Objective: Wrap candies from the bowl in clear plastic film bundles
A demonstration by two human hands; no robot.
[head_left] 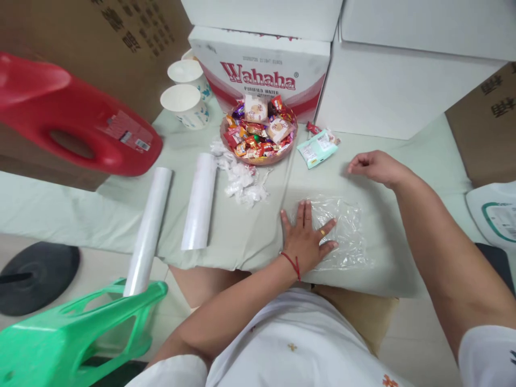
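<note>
My left hand, with a ring and a red string bracelet, lies flat with its fingers spread on the left part of a clear, wrinkled plastic bag. The bag rests on the pale green cloth near the table's front edge. My right hand hovers above the cloth, beyond the bag's far right corner. Its fingers are curled together, and whether anything is between them is too small to tell. Just left of it is a light green packet, with a small red wrapper behind.
Behind stand a bowl of candies, paper cups and a Wahaha box. Crumpled plastic and two white rolls lie left. A red jug, a green stool and a white bottle flank the table.
</note>
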